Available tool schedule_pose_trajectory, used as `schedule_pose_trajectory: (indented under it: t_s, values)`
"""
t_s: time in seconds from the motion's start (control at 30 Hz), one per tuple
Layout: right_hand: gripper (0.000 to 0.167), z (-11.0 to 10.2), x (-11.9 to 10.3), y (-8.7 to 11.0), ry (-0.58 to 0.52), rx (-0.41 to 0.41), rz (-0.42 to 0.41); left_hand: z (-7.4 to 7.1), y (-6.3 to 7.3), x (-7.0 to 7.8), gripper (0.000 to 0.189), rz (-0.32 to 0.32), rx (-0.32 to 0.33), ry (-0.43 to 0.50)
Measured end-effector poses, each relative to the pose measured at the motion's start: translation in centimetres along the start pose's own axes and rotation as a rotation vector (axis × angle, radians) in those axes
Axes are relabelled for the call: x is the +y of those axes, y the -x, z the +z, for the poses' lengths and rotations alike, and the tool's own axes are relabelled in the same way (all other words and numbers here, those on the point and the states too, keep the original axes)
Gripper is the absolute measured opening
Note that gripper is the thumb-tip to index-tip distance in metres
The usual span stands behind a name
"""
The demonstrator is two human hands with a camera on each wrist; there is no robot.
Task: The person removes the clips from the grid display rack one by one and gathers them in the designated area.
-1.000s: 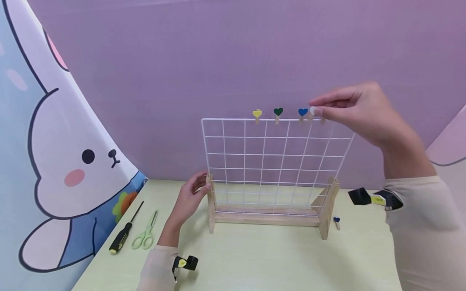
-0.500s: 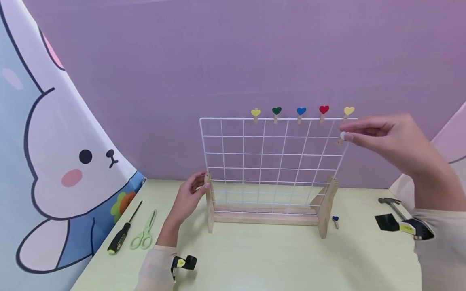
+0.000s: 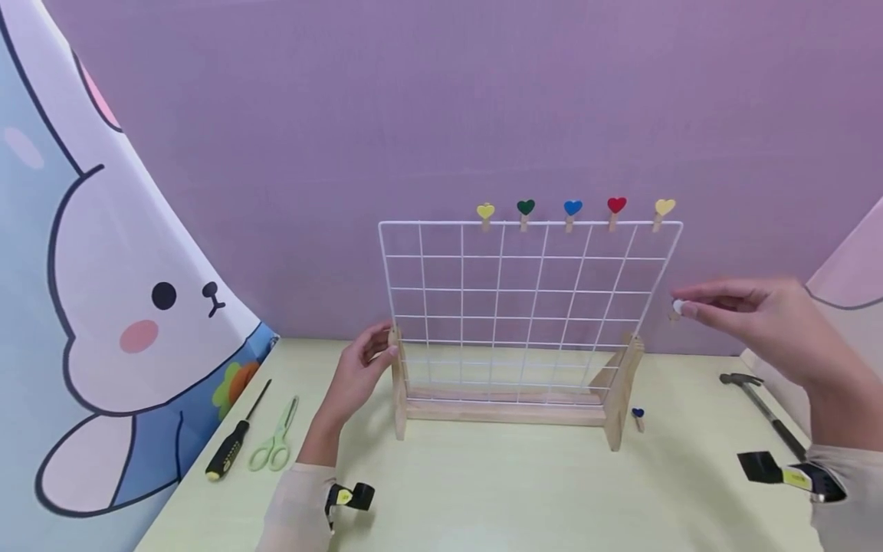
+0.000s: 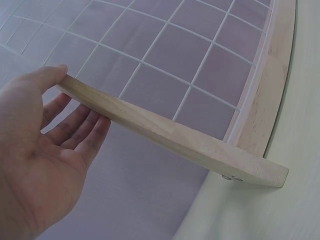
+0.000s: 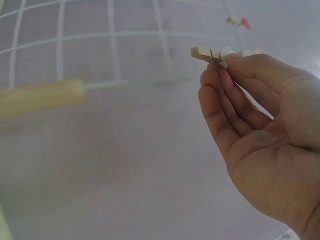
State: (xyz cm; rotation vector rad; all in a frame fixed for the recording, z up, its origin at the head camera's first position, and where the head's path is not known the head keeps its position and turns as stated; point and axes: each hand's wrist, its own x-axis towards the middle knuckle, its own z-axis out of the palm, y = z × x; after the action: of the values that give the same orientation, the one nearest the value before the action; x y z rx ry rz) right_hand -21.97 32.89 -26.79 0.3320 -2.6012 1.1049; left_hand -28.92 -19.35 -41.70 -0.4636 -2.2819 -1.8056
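Observation:
My right hand (image 3: pixel 766 326) pinches a small wooden clothespin (image 5: pixel 206 55) with a white top, held in the air right of the wire grid (image 3: pixel 497 290). The clothespin's white top is partly covered by the thumb. With thumb and fingers, my left hand (image 3: pixel 359 368) grips the upper end of the stand's left wooden upright (image 4: pixel 150 127). The white grid stands in this wooden base. Along the grid's top wire sit heart clothespins: yellow (image 3: pixel 486 211), green (image 3: pixel 526 208), blue (image 3: pixel 572 208), red (image 3: pixel 617 205) and pale yellow (image 3: pixel 664 208) at the right corner.
A dark blue heart clothespin (image 3: pixel 638 418) lies on the table (image 3: pixel 483 491) beside the right upright (image 3: pixel 623 395). A hammer (image 3: pixel 766 410) lies at the right. Green scissors (image 3: pixel 274 441) and a screwdriver (image 3: pixel 234 445) lie at the left. A purple backdrop (image 3: pixel 345 115) hangs behind.
My right hand has moved right and down from the grid's top wire, still pinching the white-topped clothespin. The red and pale yellow hearts have come into view. My left hand stays on the upright.

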Motion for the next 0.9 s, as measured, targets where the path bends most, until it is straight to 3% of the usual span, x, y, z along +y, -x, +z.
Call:
schedule_pose_trajectory:
  t_s: [0.4,0.53,0.7,0.9]
  values:
    - [0.028,2.7,6.1,3.1,0.020,-0.027,0.061,0.0,0.1,0.0,0.047,-0.007,0.003,0.001]
    - [0.027,3.7,8.0,4.1,-0.026,-0.052,0.072,0.0,0.1,0.0,0.047,-0.008,0.003,0.001]
    - [0.024,4.7,9.8,5.2,-0.090,-0.076,0.056,0.0,0.2,0.1,0.047,-0.006,0.003,0.004]
    - [0.023,5.8,11.2,6.3,-0.093,-0.084,0.083,0.0,0.1,0.0,0.048,0.006,-0.003,0.013]
